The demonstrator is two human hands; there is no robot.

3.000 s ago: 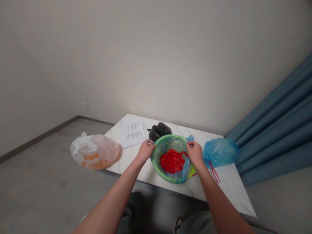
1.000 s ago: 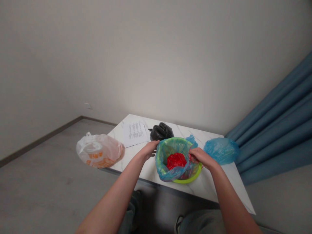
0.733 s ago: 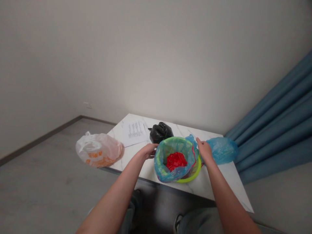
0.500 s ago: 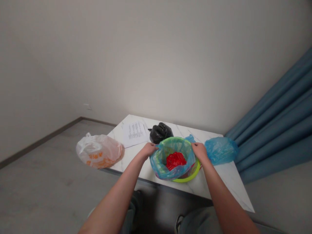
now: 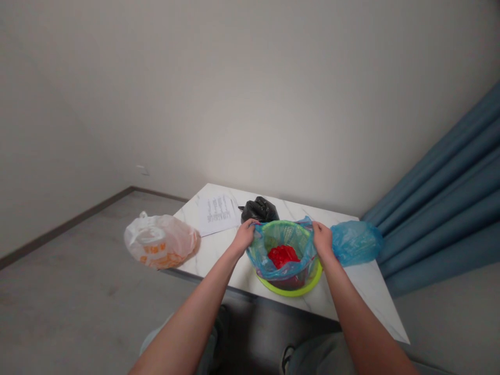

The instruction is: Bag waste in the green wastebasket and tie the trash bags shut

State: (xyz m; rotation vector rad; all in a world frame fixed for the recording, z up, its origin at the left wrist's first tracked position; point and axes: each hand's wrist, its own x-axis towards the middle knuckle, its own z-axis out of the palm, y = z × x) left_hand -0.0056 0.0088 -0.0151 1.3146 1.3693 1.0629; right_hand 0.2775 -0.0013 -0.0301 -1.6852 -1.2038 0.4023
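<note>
As hands [image 5: 244, 235] [image 5: 322, 239] seemingly pinch, blue bag [image 5: 278, 273] stretches between.

The open blue bag [image 5: 278, 272] is crinkled, glossy plastic, the basket [image 5: 289, 292] apparently smooth plastic, the curtain [image 5: 441, 208] matt cloth.

The left forearm [image 5: 203, 306], bare, slants up and rightward from the bottom of the frame; the right forearm [image 5: 349, 297], also bare, leans up and leftward. The left hand [image 5: 245, 235] sits just below centre, the right hand [image 5: 322, 240] right of it, well apart, both pinching with curled fingers [image 5: 252, 223].
</note>
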